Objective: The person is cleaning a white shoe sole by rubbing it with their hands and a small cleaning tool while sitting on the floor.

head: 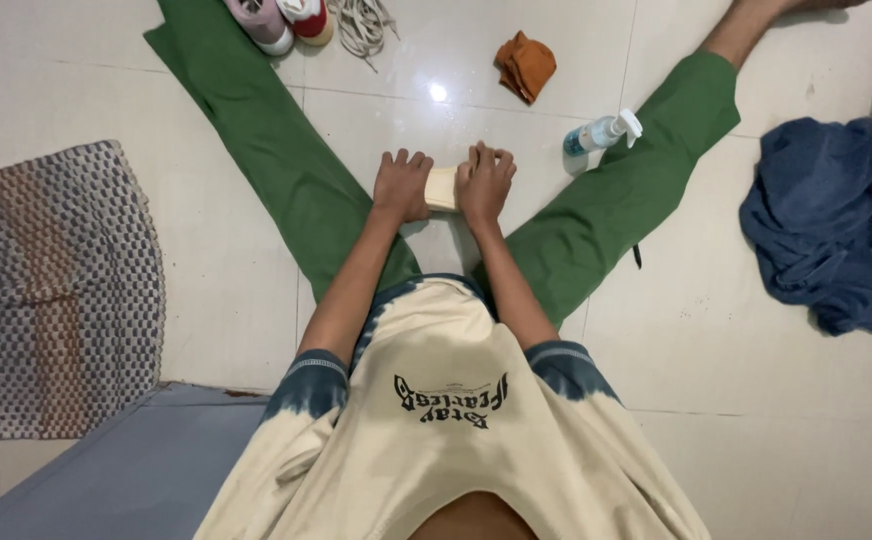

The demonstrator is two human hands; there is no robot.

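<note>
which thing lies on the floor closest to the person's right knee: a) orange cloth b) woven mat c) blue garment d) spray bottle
d: the spray bottle lies on the tiles right against the green trouser leg, while the orange cloth sits farther up between the legs and the blue garment lies off to the outer side.

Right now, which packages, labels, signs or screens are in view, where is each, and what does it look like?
Spray bottle: lying on the floor tiles beside the green trouser leg on the right; clear body, white trigger head, blue-green label.
Shirt print: dark lettering with a small emblem on the cream shirt front, below the hands.
No signs or screens.
</note>
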